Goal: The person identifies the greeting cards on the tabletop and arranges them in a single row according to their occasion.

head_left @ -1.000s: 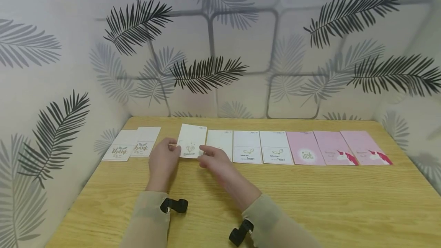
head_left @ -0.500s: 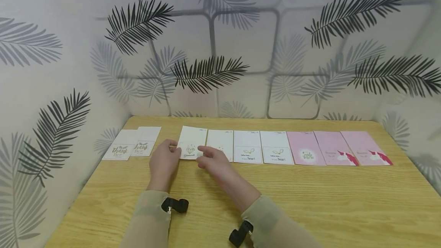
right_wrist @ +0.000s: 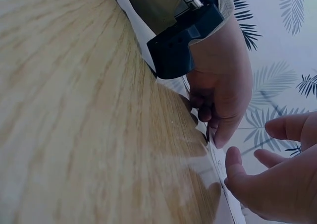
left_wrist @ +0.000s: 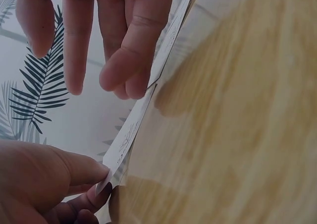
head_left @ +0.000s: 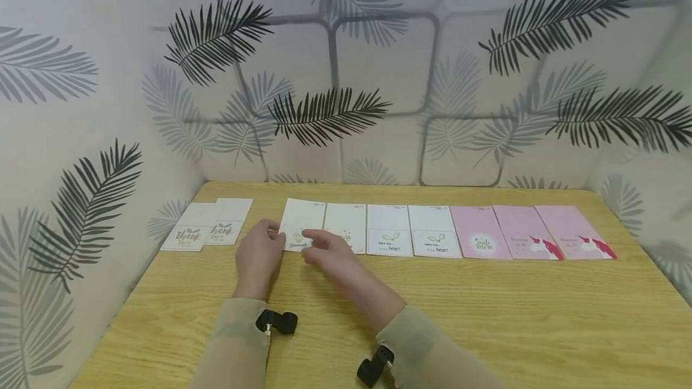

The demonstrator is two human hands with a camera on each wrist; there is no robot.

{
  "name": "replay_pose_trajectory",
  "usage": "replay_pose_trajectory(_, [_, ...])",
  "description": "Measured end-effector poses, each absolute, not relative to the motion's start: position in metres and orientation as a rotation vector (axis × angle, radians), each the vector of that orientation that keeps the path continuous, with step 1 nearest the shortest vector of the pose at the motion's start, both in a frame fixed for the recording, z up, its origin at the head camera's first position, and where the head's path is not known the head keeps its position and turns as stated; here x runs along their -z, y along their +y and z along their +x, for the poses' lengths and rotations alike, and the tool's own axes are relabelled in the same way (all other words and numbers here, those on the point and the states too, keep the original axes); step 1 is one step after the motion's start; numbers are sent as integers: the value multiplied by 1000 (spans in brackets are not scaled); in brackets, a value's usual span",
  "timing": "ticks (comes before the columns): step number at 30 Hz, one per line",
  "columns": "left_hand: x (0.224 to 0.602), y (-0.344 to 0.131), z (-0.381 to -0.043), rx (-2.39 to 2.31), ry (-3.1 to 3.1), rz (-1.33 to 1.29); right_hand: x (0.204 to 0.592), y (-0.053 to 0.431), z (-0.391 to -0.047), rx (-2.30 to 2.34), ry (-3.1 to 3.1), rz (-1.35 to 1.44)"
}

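A cream card with a gold diamond print lies at the left end of a long row. My left hand pinches its left edge between thumb and fingers, and the left wrist view shows that edge of the card tilted slightly off the table. My right hand hovers over the card's lower right corner, fingers apart and holding nothing. A second cream diamond card sits directly beside the first, partly hidden by the right hand. In the right wrist view, the right fingers hang just above the cards.
Two white "thank you" cards overlap at the left. Right of the diamond cards run two white heart cards, a pink "smile more" card and two pink unicorn cards. A leaf-patterned wall stands behind the wooden table.
The diamond card has come down a little toward the table and its row neighbour. My right hand has shifted slightly left, uncovering more of the second diamond card. The left hand keeps its pinch.
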State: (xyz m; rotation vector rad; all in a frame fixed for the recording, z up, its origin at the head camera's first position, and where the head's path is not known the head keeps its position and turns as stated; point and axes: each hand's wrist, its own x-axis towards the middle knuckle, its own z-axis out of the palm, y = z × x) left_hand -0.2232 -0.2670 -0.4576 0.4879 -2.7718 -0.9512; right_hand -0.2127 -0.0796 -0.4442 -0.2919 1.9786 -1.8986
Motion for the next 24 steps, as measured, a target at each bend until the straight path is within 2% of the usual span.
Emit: replay_pose_trajectory(24, [460,-264,-227,810,-2833,506,444,-80,-212,1853,2000,-297])
